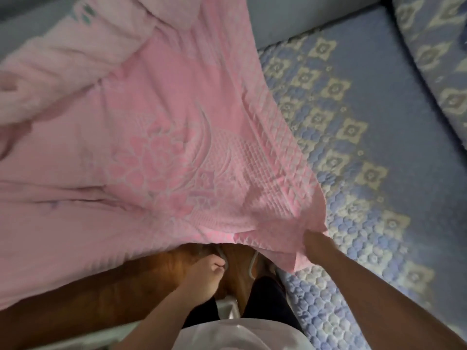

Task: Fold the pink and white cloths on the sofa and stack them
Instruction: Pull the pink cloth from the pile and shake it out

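Note:
A large pink cloth [156, 137] with a raised flower pattern is stretched from the upper left down across the sofa's front edge. My right hand [314, 242] grips its near right corner, pulling it taut. My left hand [207, 276] hangs below the cloth's lower edge with fingers loosely curled, holding nothing and not touching the cloth. A paler bunched cloth [63, 59] with a green mark lies at the upper left, partly under the pink one. The picture is blurred.
The sofa seat [379, 127] is blue with a cream flower quilting and lies bare on the right. A matching cushion [439, 54] sits at the far right. Brown wooden floor [113, 294] and my legs in dark trousers [267, 299] are below.

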`<state>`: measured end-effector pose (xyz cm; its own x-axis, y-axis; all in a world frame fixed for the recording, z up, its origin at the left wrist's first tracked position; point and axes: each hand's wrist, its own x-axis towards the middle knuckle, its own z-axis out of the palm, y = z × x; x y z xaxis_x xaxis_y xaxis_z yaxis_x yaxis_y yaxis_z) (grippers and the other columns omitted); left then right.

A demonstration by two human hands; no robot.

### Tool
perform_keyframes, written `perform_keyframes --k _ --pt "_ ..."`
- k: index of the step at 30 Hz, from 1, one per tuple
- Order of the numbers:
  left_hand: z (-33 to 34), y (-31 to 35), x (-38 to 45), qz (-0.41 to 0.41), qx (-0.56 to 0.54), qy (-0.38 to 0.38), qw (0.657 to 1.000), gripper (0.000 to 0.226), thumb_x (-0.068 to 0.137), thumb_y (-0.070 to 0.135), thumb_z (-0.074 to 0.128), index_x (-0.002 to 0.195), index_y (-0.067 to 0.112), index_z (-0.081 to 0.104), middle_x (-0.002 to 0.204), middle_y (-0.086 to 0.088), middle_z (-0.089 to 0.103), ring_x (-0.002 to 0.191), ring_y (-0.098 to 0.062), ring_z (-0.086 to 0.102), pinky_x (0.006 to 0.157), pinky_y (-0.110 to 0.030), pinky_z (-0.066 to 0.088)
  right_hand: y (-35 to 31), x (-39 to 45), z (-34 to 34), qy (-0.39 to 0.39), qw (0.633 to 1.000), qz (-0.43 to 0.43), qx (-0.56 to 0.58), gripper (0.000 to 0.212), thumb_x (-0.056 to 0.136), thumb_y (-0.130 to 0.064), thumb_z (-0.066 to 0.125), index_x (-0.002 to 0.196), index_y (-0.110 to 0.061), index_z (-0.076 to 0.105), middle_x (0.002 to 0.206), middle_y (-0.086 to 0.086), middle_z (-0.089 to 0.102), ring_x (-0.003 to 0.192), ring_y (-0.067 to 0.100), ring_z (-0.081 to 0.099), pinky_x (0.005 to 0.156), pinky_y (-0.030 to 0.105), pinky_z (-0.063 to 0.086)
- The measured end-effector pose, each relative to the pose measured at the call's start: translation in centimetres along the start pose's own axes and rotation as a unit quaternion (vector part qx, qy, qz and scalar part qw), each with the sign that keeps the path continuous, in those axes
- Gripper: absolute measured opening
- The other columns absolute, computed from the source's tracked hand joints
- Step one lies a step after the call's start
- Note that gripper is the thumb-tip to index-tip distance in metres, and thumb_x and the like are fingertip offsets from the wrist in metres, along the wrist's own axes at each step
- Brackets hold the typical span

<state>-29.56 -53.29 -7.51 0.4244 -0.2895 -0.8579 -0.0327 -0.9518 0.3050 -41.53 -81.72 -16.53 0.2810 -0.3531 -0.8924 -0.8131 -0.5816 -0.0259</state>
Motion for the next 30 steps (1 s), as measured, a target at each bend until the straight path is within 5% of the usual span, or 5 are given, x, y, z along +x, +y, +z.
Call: perform_keyframes --k 5,12,18,26,30 --pt "0.6 1.6 -3.3 0.009 -0.039 -0.049 0.998 0.036 0.100 0.024 0.052 0.134 0.014 0.058 0.108 0.006 0.061 0.100 -0.007 0.058 0.090 -0.018 0.044 1.1 -5.5 -6.8 -0.066 0.961 -0.034 0.265 0.029 0.102 -0.029 0.055 0.119 -0.006 0.058 0.108 0.010 0.062 0.080 0.023 0.067 0.059 0.026 0.057" --pt "2.6 8.8 -3.2 0.060 -0.157 0.109 0.980 0.101 0.080 0.048 0.074 0.158 0.020 0.015 0.151 -0.011 0.029 0.141 -0.026 0.031 0.115 -0.032 0.030 0.5 -18.5 -16.8 0.006 0.887 -0.199 0.417 0.012 0.100 -0.027 0.059 0.097 -0.024 0.070 0.071 0.014 0.068 0.065 0.025 0.066 0.077 0.040 0.055" --pt "-1.2 11.0 -3.3 0.102 0.113 0.329 0.932 0.026 0.085 0.034 0.065 0.104 0.015 0.067 0.101 -0.009 0.059 0.096 -0.031 0.058 0.086 -0.040 0.049 -1.2 -20.5 -20.7 0.084 0.888 -0.262 0.368 0.019 0.100 -0.023 0.060 0.093 -0.019 0.077 0.094 0.001 0.077 0.091 0.023 0.073 0.089 0.039 0.057" --pt "-0.1 1.7 -6.2 0.036 0.088 0.135 0.986 0.007 0.095 0.022 0.044 0.099 0.026 0.047 0.098 0.005 0.057 0.100 -0.020 0.061 0.081 -0.031 0.045 -2.1 -18.3 -18.7 0.212 0.827 -0.086 0.514 0.053 0.079 -0.052 0.073 0.066 -0.003 0.057 0.063 0.005 0.054 0.064 0.021 0.052 0.068 0.037 0.045" --pt "0.9 -1.3 -8.1 -0.044 0.059 0.137 0.988 0.015 0.093 0.018 0.040 0.106 0.026 0.043 0.098 0.000 0.061 0.083 -0.020 0.056 0.076 -0.034 0.049 -2.4 -16.6 -16.0 0.179 0.777 -0.012 0.604 0.021 0.071 -0.014 0.077 0.076 -0.010 0.056 0.075 0.011 0.053 0.072 0.024 0.049 0.063 0.037 0.042"
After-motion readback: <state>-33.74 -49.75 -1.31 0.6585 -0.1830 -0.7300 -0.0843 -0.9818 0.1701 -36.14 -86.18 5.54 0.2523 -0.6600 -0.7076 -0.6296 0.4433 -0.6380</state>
